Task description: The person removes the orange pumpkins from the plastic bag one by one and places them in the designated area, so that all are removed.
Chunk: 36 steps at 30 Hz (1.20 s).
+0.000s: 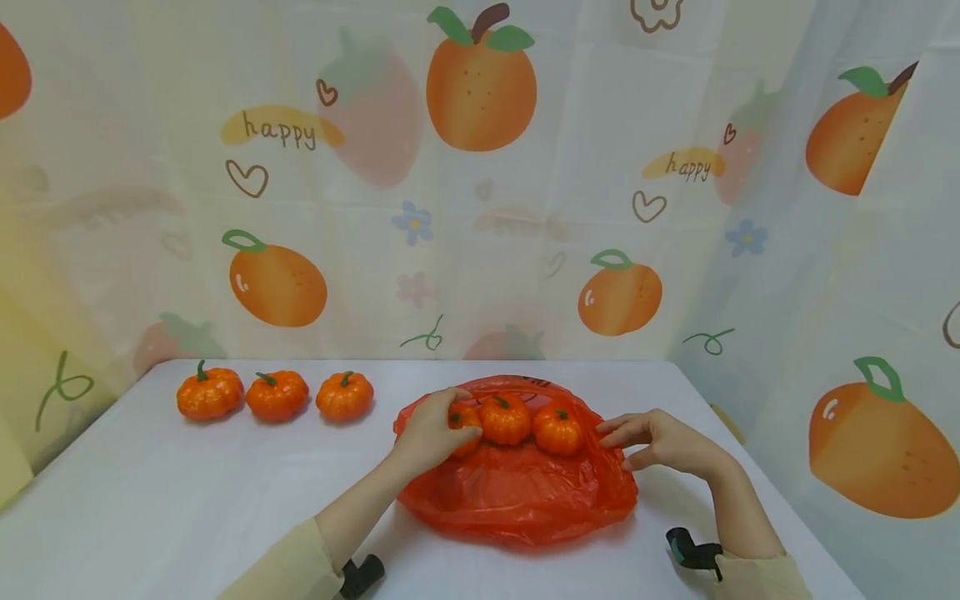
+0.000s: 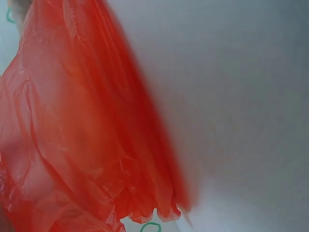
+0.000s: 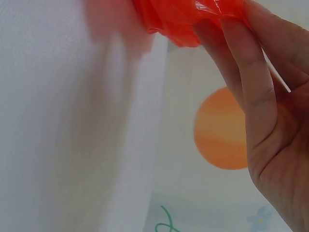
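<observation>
A red plastic bag (image 1: 517, 500) lies spread on the white table, its mouth open. Within its rim sit two small orange pumpkins, one in the middle (image 1: 505, 419) and one on the right (image 1: 558, 430). At the bag's left side my left hand (image 1: 433, 429) grips a third small pumpkin (image 1: 463, 427), partly hidden behind thumb and fingers. My right hand (image 1: 660, 442) pinches the bag's right edge; in the right wrist view its fingers (image 3: 251, 67) meet the red film. The left wrist view is mostly filled by the bag (image 2: 82, 121), slightly blurred.
Three more small pumpkins stand in a row at the back left of the table: a left one (image 1: 210, 395), a middle one (image 1: 277, 397) and a right one (image 1: 345, 397). A fruit-printed curtain (image 1: 480, 208) hangs behind the table (image 1: 225, 500). Black wrist devices (image 1: 692, 552) sit by both sleeves.
</observation>
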Available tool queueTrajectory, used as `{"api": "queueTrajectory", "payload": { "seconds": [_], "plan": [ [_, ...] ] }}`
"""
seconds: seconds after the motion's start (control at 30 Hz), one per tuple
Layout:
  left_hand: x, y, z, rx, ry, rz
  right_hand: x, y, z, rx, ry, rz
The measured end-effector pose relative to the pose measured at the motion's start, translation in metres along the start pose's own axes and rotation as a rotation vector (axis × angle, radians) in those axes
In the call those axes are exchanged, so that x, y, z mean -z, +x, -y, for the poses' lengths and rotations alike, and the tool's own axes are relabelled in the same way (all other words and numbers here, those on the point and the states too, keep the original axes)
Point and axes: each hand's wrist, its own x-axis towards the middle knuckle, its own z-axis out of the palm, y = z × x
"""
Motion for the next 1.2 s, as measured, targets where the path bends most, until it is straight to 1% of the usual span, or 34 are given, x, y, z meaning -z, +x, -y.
{"api": "queueTrajectory", "payload": {
  "seconds": [0.1, 0.33, 0.5, 0.8, 0.97, 1.2],
  "plan": [
    [0.0003, 0.0004, -0.0009, 0.008, 0.001, 0.006, 0.0004, -0.0001, 0.0014, -0.002, 0.0, -0.001],
    [-0.0001, 0.0009, -0.0004, -0.003, 0.018, 0.002, -0.0009, -0.0005, 0.0016, 0.0, 0.007, 0.009],
    [-0.0003, 0.001, 0.0012, 0.02, 0.027, 0.015, -0.0019, 0.0001, 0.0009, 0.021, 0.001, 0.011],
    [-0.001, -0.0003, 0.0034, 0.09, 0.052, 0.065, -0.0019, 0.0003, 0.0027, 0.03, -0.007, 0.018],
    [-0.0012, 0.0006, 0.0045, 0.123, 0.103, 0.087, -0.0016, 0.0006, 0.0038, 0.033, -0.015, 0.019],
    [-0.0016, 0.005, 0.0058, 0.105, 0.208, 0.089, -0.0008, 0.0012, 0.005, 0.023, -0.014, 0.023]
  ]
}}
